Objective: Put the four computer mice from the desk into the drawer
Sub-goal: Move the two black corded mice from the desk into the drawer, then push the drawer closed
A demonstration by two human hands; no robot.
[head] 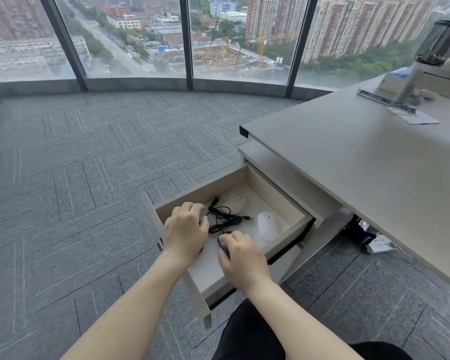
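The drawer (286, 231) under the desk (361, 162) stands pulled out. Two white mice lie in it: one (235, 202) at the back, one (267, 224) toward the right side. A tangle of black cable (225, 216) lies between them and my hands. My right hand (242, 258) is inside the drawer, fingers closed over a black mouse (223, 246) of which only the left edge shows. My left hand (185, 229) is also in the drawer at its left side, fingers curled down over something dark that it hides; I cannot tell what.
On the desk's far end are a cable tray slot (386, 101), a monitor arm base (411, 84) and a black mesh holder (442, 40). A power strip (381, 246) lies on the carpet under the desk. Grey carpet (76, 178) runs out to the windows.
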